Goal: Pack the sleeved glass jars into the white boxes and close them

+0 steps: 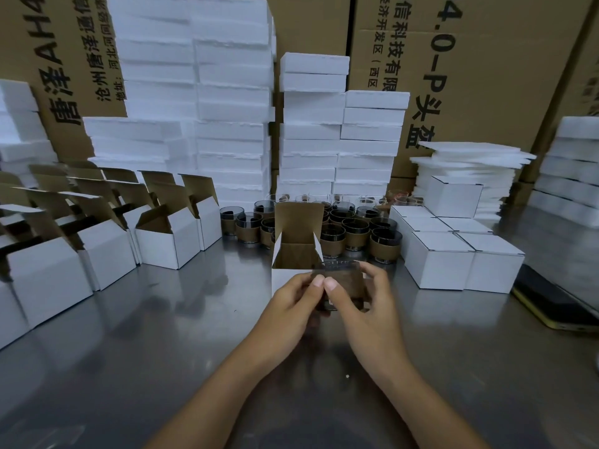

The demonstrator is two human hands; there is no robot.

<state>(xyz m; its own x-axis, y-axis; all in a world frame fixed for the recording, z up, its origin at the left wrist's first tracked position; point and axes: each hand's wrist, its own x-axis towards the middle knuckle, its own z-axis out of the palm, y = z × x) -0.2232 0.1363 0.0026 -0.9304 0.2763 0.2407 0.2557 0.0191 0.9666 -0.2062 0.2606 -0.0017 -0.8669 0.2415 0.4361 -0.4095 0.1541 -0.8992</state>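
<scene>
Open white box (299,218) stands mid-counter, lid flap up at the back, brown inside, nothing visible in it. Directly in front of the box, against its near wall and about level with its rim, one sleeved jar (343,281) is held off the counter (162,335) by both hands; it is motion-blurred, clear glass above a brown sleeve, and its tilt cannot be judged. Left hand (296,298): grip closed on the jar's left side, fingers curled round it, thumb on the near face. Right hand (364,296): grip likewise closed on the right side, fingers over the far edge, thumb tip meeting the left thumb. Behind the box and to its right, a cluster of more sleeved jars (356,228), upright, packed close. Left of the box, a row of open white boxes (168,244) with flaps raised. Right of the box, closed white boxes (453,257) set edge to edge, one stacked on top. Farther behind the box, tall stacks of white foam blocks (227,108) against brown printed cartons (486,59). Far right of the box, a dark phone (551,306) with a yellow edge lies flat.
</scene>
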